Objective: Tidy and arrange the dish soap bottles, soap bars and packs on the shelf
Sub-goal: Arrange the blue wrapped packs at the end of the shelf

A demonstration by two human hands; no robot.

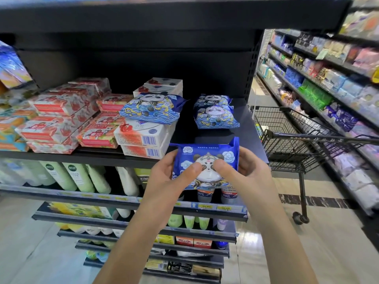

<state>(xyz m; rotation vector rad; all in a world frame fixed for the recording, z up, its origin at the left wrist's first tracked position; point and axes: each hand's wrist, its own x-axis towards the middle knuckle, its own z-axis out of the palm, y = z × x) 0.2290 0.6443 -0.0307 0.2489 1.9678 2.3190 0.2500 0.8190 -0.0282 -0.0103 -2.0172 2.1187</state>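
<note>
Both hands, left hand (164, 179) and right hand (244, 173), gripping blue panda pack (207, 160) with thumbs on front, before black shelf (246, 128), shopping cart (291, 140) in aisle at right

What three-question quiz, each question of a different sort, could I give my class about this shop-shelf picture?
1. True or false: the left hand and the right hand both hold the blue panda pack.
2. Choose one. The tilted panda pack rests on: A the white boxes; B the shopping cart; C the floor.
3. Short answer: how many panda packs show in the stack near the right end of the shelf?

Key: 1 true; 2 A; 3 two.
</note>
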